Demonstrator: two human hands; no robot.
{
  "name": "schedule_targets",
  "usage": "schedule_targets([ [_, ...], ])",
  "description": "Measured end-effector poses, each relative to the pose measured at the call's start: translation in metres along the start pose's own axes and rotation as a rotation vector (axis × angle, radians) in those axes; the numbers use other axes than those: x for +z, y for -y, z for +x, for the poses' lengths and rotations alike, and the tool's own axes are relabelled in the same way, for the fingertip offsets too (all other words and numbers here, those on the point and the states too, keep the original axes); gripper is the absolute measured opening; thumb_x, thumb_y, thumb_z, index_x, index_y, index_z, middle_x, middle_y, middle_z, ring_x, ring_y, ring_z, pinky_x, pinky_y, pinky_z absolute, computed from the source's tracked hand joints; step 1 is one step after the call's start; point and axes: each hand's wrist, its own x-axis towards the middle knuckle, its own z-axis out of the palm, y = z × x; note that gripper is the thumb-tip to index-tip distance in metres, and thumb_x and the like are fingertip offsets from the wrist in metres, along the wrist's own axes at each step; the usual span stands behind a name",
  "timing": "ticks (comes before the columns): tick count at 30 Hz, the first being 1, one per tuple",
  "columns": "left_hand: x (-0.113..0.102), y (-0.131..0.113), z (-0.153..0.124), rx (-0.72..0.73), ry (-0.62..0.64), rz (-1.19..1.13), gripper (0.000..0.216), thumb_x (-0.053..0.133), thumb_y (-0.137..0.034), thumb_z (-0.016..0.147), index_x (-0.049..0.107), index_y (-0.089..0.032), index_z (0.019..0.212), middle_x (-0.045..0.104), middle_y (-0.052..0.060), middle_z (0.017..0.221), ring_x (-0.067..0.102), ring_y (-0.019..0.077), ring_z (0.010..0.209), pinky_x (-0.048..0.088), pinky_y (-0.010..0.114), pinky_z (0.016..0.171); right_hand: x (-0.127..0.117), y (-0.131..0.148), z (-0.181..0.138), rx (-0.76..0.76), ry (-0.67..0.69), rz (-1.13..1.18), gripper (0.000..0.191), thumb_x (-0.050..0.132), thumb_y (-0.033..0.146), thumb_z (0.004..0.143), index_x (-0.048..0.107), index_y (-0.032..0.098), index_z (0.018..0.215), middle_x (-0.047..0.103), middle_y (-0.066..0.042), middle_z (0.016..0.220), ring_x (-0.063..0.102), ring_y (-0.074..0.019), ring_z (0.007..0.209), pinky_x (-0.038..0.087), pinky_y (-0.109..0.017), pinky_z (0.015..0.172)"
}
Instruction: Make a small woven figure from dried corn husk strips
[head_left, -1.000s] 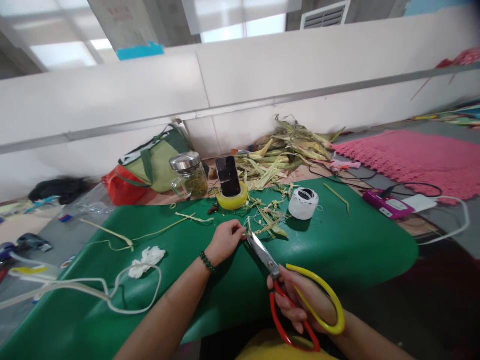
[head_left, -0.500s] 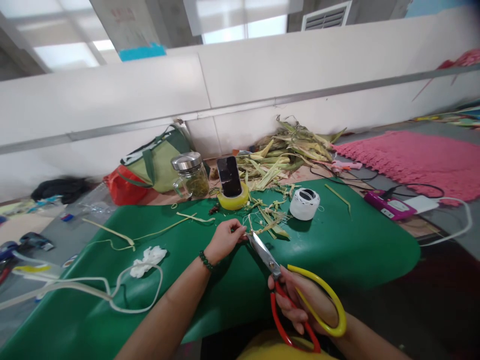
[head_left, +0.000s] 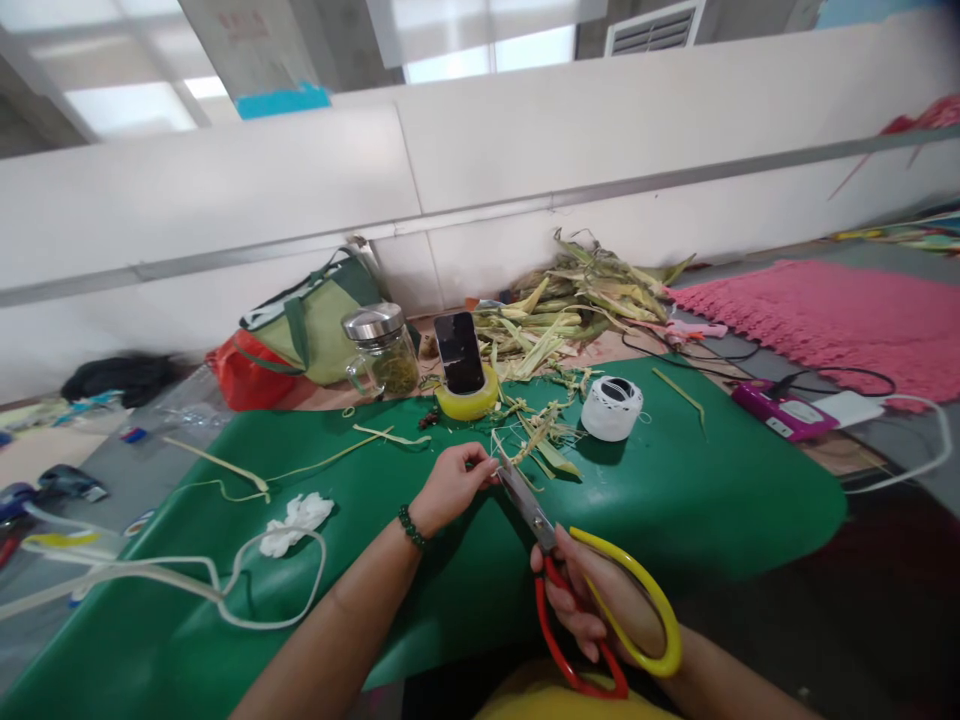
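My right hand (head_left: 581, 595) is closed around a pair of scissors (head_left: 529, 505) with one red and one yellow handle. The blades point up and left, their tips right beside the fingers of my left hand (head_left: 456, 485). Those fingers are pinched together; what sits between them is too small to make out, though thin white thread shows close by. A green bead bracelet (head_left: 411, 527) circles the left wrist. Just beyond the blade tips lie cut pieces of corn husk (head_left: 551, 445). A white spool of thread (head_left: 611, 408) stands to their right on the green mat (head_left: 690, 490).
A phone (head_left: 459, 352) leans in a yellow tape roll (head_left: 466, 402), near a glass jar (head_left: 386, 355). Behind lies a heap of corn husks (head_left: 592, 290). A white cable (head_left: 274, 622) and crumpled tissue (head_left: 298, 522) are at left, a purple power strip (head_left: 784, 410) at right.
The scissors and my right hand have shifted slightly left, and the handles look a little closer together. My left hand stays almost in place, still pinched.
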Motion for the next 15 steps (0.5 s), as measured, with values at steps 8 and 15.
schedule_targets([
  [8,0.0013,-0.0028,-0.0018,0.013,0.007,-0.01,0.026,0.058,-0.04,0.069,0.051,-0.018,0.058,0.061,0.001,0.058,0.059,0.0161,0.058,0.046,0.027,0.058,-0.0041,0.0007,0.0009,0.008,-0.021,-0.06,0.047,0.047,0.065,0.079,0.047,0.019,0.087,0.04,0.01,0.049,0.02,-0.0014,0.028,0.029,-0.013,0.026],
  [15,-0.002,0.0008,-0.0001,0.037,-0.018,0.017,0.025,0.058,-0.039,0.072,0.052,-0.017,0.061,0.058,0.0,0.059,0.059,0.0151,0.058,0.047,0.026,0.056,-0.0081,0.0012,-0.0058,-0.018,-0.044,-0.248,0.049,0.049,0.067,0.075,0.051,0.019,0.087,0.037,0.01,0.048,0.019,-0.0018,0.029,0.022,-0.015,0.028],
])
